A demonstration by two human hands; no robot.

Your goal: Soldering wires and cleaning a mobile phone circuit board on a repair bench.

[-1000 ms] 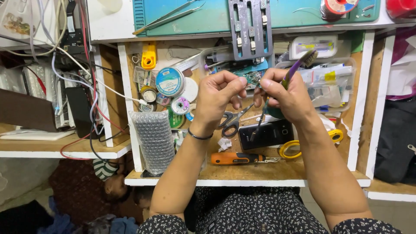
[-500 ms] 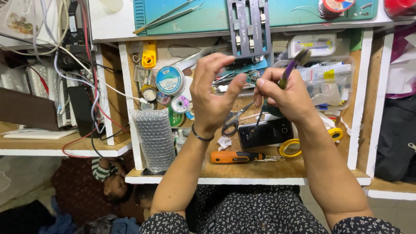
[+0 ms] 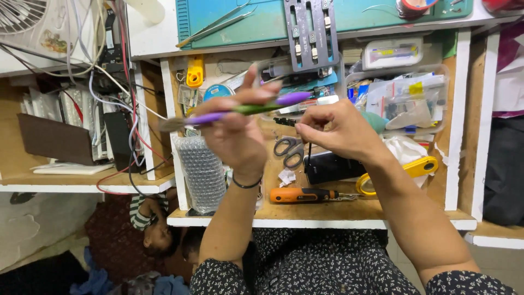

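Note:
My left hand [image 3: 237, 136] is raised close to the camera and grips a purple and green brush [image 3: 256, 107]. The brush lies level, with its bristles pointing left. My right hand [image 3: 341, 131] is just right of it, its thumb and forefinger pinching a small dark part [image 3: 284, 121]. A thin dark strand hangs down from that pinch. Both hands hover over an open wooden drawer [image 3: 327, 216] full of tools.
In the drawer lie scissors [image 3: 289, 150], a black flat device [image 3: 333, 166], an orange screwdriver [image 3: 303, 195], a yellow-rimmed tool [image 3: 423, 166], a bubble-wrap roll [image 3: 202, 172] and a clear box of parts [image 3: 409, 98]. A green mat [image 3: 262, 16] with tweezers [image 3: 218, 24] lies above. A person [image 3: 158, 235] is on the floor below.
The brush was upright in my right hand and now lies level in my left. Both hands have risen toward the camera and moved left.

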